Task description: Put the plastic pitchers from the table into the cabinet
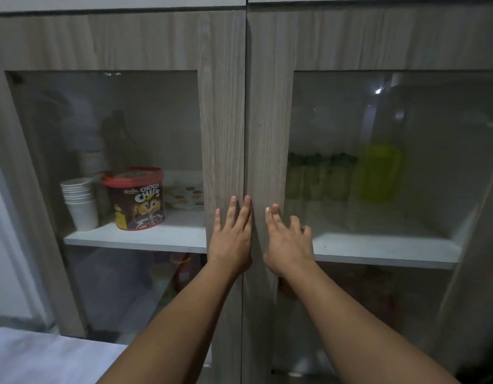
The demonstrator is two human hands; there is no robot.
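The wood-grain cabinet [223, 106] fills the view, its two glass-paned doors closed and meeting at a centre seam. My left hand [231, 236] lies flat with fingers spread on the left door's edge. My right hand [288, 239] rests on the right door's edge, fingers apart and slightly curled. Neither hand holds anything. Behind the right pane a yellow-green plastic pitcher [381, 173] stands on the white shelf [386, 248], blurred by the glass, beside a row of green-tinted bottles [320, 176].
Behind the left pane stand a Choco Chips tub [136, 198], stacked paper cups [80, 200] and patterned plates [185, 195]. Dim items fill the lower shelf. A white table corner [45, 358] shows at bottom left.
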